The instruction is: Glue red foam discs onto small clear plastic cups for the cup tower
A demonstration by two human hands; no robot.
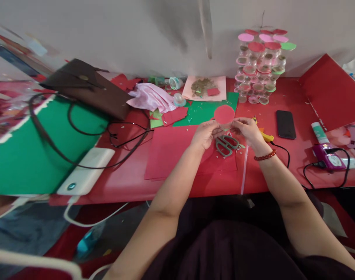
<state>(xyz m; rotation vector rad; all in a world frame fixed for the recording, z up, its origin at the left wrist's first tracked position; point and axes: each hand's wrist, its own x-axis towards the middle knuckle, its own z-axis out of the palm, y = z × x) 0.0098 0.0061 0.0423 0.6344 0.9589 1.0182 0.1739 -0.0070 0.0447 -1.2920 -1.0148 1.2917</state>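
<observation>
A round red paper disc [224, 114] is held up over the table between my two hands. Below its lower edge shows a pale, see-through part, partly hidden by my fingers; it looks like clear plastic. My left hand [205, 134] pinches the disc's lower left side, fingers closed. On the lower right, my right hand [246, 127] grips it with thumb and fingertips. Grey-green handled scissors [226, 146] lie just under the hands, partly on red paper sheets [171, 151]. A yellow tool with a black cord [266, 135] rests beside my right wrist.
Clear plastic pieces topped with coloured discs form a stack [257, 72] at the back right. A black phone [285, 124], purple power adapter [331, 157] and glue stick [319, 132] lie right. Leftward are a brown bag [86, 85], white power strip [86, 171] and looping cables.
</observation>
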